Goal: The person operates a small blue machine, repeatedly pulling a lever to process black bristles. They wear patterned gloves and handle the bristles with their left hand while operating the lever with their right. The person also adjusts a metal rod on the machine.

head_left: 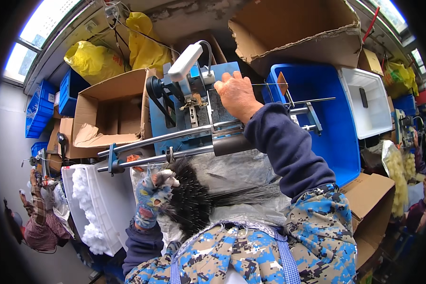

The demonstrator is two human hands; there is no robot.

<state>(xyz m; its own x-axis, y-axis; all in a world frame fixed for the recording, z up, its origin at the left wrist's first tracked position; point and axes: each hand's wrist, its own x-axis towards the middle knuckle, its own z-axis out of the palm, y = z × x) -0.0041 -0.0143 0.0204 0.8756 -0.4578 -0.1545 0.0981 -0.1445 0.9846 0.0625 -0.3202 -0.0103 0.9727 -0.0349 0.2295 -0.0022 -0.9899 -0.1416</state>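
My left hand (154,191), in a patterned glove with pale fingertips, is curled at the left edge of a bundle of long black bristles (187,194) below the machine's rails. What its fingers pinch, if anything, is too small to make out. Bare and bent at the knuckles, my right hand (236,97) lies over the blue bed of a bench machine (177,135). It is beside a small white block (208,77), with its fingertips hidden beneath it. A thin rod (265,84) runs rightward from near this hand to a small brown plate (282,83).
Two steel rails (156,142) cross in front of me. Cardboard boxes (113,118) stand left and behind, a blue bin (329,137) and white tray (369,104) to the right. White fluffy tufts (87,208) lie in a white bin at left. Other people work at both sides.
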